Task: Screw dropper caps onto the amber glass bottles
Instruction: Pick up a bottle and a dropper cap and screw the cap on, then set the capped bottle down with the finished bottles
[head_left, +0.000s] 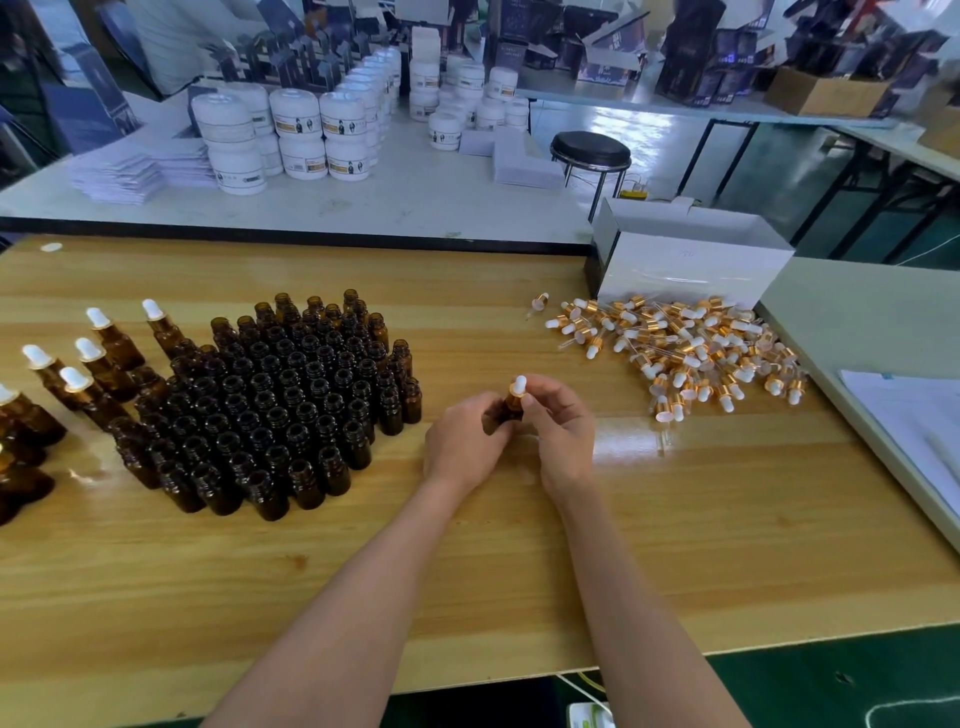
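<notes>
Bottle (511, 409), amber glass, is just right of the frame's centre, held above the worktop (519, 561) between both hands. The left grip (467, 441) has its fingers curled round the bottle's body. The right grip (563, 431) pinches the cap (519, 387) at the bottle's neck, with the white bulb showing above the fingertips.

Left of centre, a dense cluster of open bottles (291, 405) stands upright on the worktop. Further left, at the frame's edge, stand several capped bottles (98, 353) with white bulbs on top. To the right of centre lies a loose pile of caps (691, 348) with gold collars and white bulbs, just in front of a white box (691, 262).

Beyond the worktop, in the upper left, white jars (311, 130) are stacked on a pale table. A black stool (589, 150) stands to their right. Papers (914, 415) lie at the right edge.
</notes>
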